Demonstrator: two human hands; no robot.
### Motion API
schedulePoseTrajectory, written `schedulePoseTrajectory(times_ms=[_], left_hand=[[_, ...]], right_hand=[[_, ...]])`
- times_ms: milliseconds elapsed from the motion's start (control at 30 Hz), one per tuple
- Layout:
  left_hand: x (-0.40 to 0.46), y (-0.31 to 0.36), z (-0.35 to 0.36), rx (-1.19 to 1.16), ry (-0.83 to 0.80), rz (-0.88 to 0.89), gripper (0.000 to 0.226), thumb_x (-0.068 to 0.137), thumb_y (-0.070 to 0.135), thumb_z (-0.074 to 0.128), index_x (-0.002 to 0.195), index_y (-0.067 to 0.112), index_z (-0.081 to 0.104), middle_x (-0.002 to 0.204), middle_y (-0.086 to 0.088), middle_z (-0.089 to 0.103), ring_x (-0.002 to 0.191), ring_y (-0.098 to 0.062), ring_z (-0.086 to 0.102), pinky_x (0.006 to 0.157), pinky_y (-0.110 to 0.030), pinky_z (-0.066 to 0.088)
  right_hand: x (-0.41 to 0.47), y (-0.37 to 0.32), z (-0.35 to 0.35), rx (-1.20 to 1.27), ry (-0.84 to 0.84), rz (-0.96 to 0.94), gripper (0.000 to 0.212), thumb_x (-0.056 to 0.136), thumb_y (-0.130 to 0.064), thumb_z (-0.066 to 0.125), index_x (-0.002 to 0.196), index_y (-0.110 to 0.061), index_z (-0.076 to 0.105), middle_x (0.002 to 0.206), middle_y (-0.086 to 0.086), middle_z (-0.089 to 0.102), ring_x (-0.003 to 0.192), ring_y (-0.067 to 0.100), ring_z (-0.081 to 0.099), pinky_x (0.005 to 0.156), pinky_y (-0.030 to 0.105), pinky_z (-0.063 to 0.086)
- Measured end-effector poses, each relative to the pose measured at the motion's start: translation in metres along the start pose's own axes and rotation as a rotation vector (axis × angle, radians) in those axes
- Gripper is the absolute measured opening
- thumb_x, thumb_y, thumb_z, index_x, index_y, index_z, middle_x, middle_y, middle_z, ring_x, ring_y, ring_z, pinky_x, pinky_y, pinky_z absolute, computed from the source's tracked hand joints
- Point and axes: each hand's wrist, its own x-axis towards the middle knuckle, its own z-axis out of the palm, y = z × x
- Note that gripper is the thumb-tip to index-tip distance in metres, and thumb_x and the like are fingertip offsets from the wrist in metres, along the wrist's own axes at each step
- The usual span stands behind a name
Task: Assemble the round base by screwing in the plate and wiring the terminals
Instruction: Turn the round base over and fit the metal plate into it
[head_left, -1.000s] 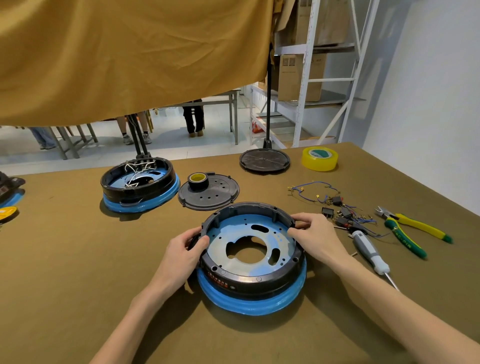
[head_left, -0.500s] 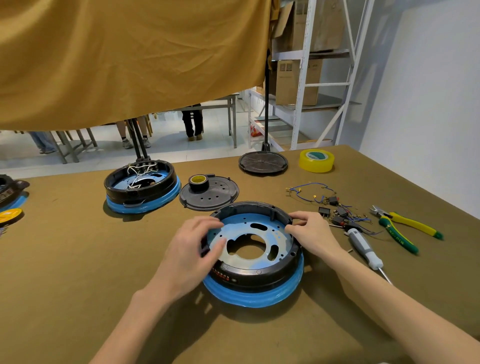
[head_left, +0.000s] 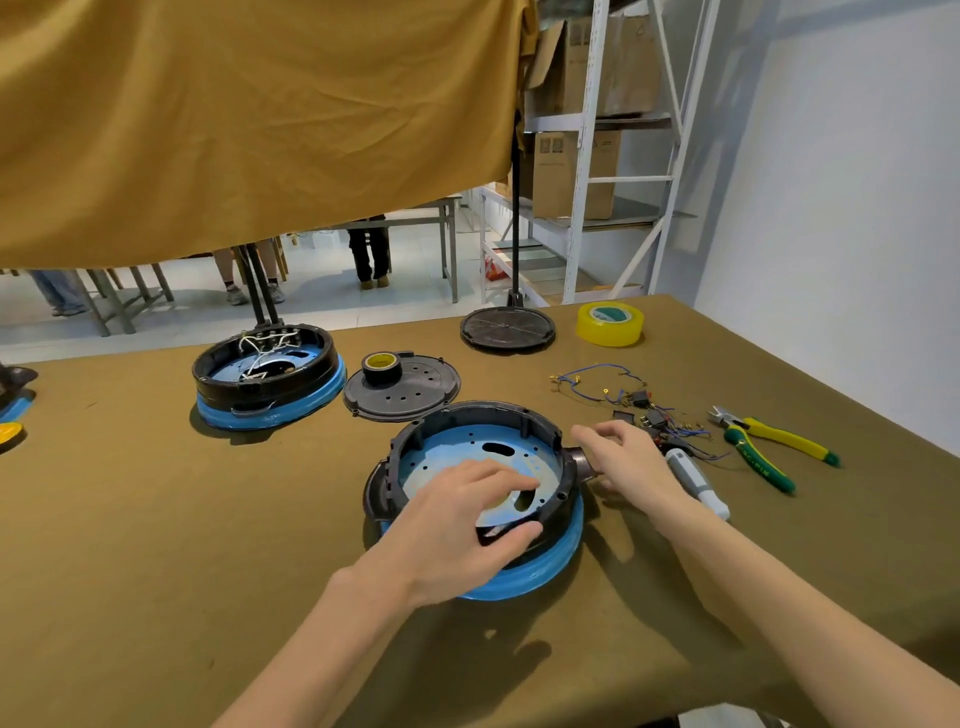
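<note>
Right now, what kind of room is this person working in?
Probably a workshop or small assembly room. A cloth-covered work table holds pliers, a screwdriver and loose wires, and metal shelving with cardboard boxes stands behind it.

A round black plastic base with a blue band (head_left: 524, 574) is seen on the olive-covered table (head_left: 156, 519). The left hand (head_left: 457, 530) is spread over its pale blue metal plate (head_left: 462, 447), thumb on the near rim. The right hand (head_left: 628, 462) is laid against the base's right side, just beside a grey-handled screwdriver (head_left: 696, 480).
</note>
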Motion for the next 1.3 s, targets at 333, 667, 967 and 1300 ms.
schedulePoseTrajectory(times_ms=[333,667,967,1300], left_hand=[[0.017,0.006,0.024,0.143,-0.100,0.009,0.046,0.102,0.052,0.052,0.147,0.055,0.044,0.136,0.030,0.057,0.120,0.003,0.051,0.093,-0.029,0.054],[0.017,0.006,0.024,0.033,-0.107,-0.117,0.050,0.097,0.054,0.058,0.144,0.061,0.042,0.120,0.031,0.063,0.113,0.008,0.056,0.093,-0.035,0.057],[0.018,0.007,0.023,0.027,-0.102,-0.147,0.050,0.096,0.055,0.059,0.144,0.055,0.047,0.119,0.031,0.064,0.112,0.005,0.058,0.092,-0.033,0.057],[0.019,0.010,0.024,0.040,-0.082,-0.170,0.056,0.094,0.057,0.062,0.146,0.048,0.043,0.120,0.030,0.067,0.112,0.005,0.060,0.095,-0.030,0.057]], right_hand=[[-0.021,0.035,-0.065,-0.725,-0.039,-0.176,0.034,0.098,-0.010,0.058,0.130,-0.013,0.069,0.109,0.001,0.060,0.098,0.017,0.060,0.090,0.031,0.053],[-0.005,0.038,-0.065,-0.753,-0.093,-0.164,0.032,0.098,-0.017,0.063,0.129,-0.009,0.069,0.115,0.008,0.072,0.102,0.022,0.067,0.089,0.030,0.055],[0.004,0.037,-0.044,-0.715,0.054,-0.178,0.018,0.097,-0.020,0.068,0.111,-0.012,0.075,0.108,0.006,0.073,0.099,0.021,0.068,0.089,0.036,0.058],[-0.043,-0.017,-0.038,-0.133,-0.261,-0.428,0.008,0.081,-0.005,0.081,0.081,-0.010,0.075,0.074,0.001,0.077,0.071,0.013,0.076,0.067,0.025,0.062]])
